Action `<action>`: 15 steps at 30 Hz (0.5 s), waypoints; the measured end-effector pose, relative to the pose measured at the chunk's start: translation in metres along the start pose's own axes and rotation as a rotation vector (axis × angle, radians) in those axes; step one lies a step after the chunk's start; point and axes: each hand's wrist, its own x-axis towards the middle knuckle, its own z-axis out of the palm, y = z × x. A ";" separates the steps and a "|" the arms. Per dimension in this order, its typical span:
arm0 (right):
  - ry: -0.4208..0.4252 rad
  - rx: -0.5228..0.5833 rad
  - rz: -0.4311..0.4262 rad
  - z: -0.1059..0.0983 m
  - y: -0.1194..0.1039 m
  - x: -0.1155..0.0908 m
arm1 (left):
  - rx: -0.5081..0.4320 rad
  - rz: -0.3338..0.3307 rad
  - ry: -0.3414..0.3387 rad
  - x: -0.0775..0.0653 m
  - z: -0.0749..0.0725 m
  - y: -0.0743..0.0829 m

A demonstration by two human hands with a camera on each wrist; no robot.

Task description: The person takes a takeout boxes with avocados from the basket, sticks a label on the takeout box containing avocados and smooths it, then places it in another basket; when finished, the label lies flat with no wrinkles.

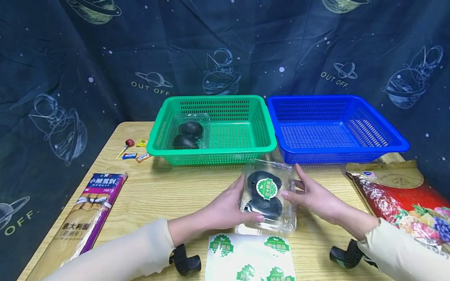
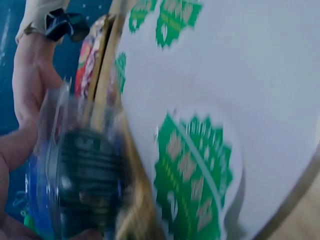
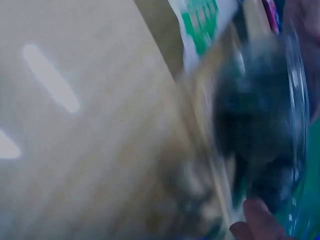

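Note:
A clear plastic clamshell box point(image 1: 287, 175) holds two dark, avocado-like fruits point(image 1: 270, 208). On its lid is a round green-and-white sticker point(image 1: 267, 189). My left hand point(image 1: 225, 207) grips the box's left side, with the thumb over its front corner. On the right side, my right hand point(image 1: 313, 197) holds it, thumb on the lid near the sticker. In the left wrist view the box point(image 2: 90, 175) is seen edge-on beside the sticker sheet point(image 2: 270, 75). The right wrist view shows the box point(image 3: 255, 115) blurred, a fingertip at its lower edge.
A green basket point(image 1: 211, 156) contains a similar clear box of dark fruits point(image 1: 190, 128). Beside it stands a blue basket point(image 1: 337, 156). Pasta point(image 1: 91, 210) lies at left, a red bag point(image 1: 400, 195) at right. Small candies point(image 1: 129, 155) and a lollipop point(image 1: 129, 143) lie left of the green basket.

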 end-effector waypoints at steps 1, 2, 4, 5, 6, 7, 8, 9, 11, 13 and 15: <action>0.015 -0.014 0.008 0.002 0.000 -0.001 | -0.012 -0.003 0.008 -0.001 0.002 0.001; 0.025 -0.028 0.015 0.004 0.000 -0.003 | -0.022 -0.005 0.016 -0.002 0.003 0.002; 0.036 -0.045 0.030 0.007 0.001 -0.005 | -0.040 -0.013 0.027 -0.004 0.006 0.005; 0.040 -0.053 0.030 0.007 0.002 -0.006 | -0.049 -0.010 0.031 -0.004 0.007 0.005; 0.041 -0.058 0.030 0.008 0.003 -0.007 | -0.055 -0.011 0.034 -0.004 0.007 0.006; 0.045 -0.061 0.026 0.008 0.004 -0.007 | -0.055 -0.015 0.034 -0.003 0.007 0.006; 0.045 -0.060 0.022 0.007 0.005 -0.007 | -0.050 -0.019 0.031 -0.002 0.007 0.005; 0.045 -0.060 0.022 0.007 0.006 -0.007 | -0.053 -0.023 0.024 -0.001 0.006 0.004; 0.036 -0.052 0.019 0.007 0.008 -0.008 | -0.056 -0.027 0.006 0.001 0.004 0.002; 0.022 -0.039 0.021 0.006 0.009 -0.009 | -0.059 -0.037 -0.018 0.002 0.002 -0.001; -0.002 0.004 0.019 0.008 0.010 -0.010 | -0.074 -0.039 -0.034 0.003 0.001 -0.004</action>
